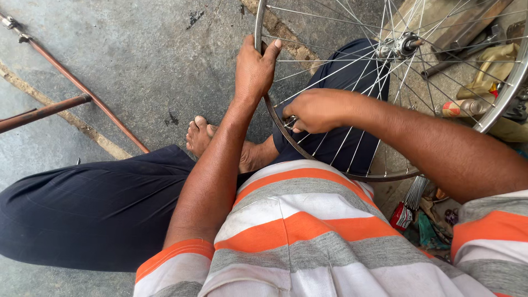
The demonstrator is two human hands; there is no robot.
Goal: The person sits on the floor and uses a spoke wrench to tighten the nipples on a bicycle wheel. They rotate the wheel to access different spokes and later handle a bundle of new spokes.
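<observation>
A bare metal bicycle wheel rim [506, 91] with thin spokes and a hub [400, 45] stands across my lap. My left hand [254, 69] grips the rim's left edge, thumb hooked over it. Inside the rim at its lower left, my right hand [314, 110] is closed on a small metal tool pressed against the spoke ends; most of the tool is hidden by my fingers. I sit on the concrete floor with dark trousers and a bare foot [199, 135] under the wheel.
Rusty bicycle frame tubes [82, 91] lie on the concrete at the left. A bundle of loose spokes [413, 195] and a red packet [402, 216] lie at my right side. A small can [459, 108], a rag and wooden boards sit behind the wheel.
</observation>
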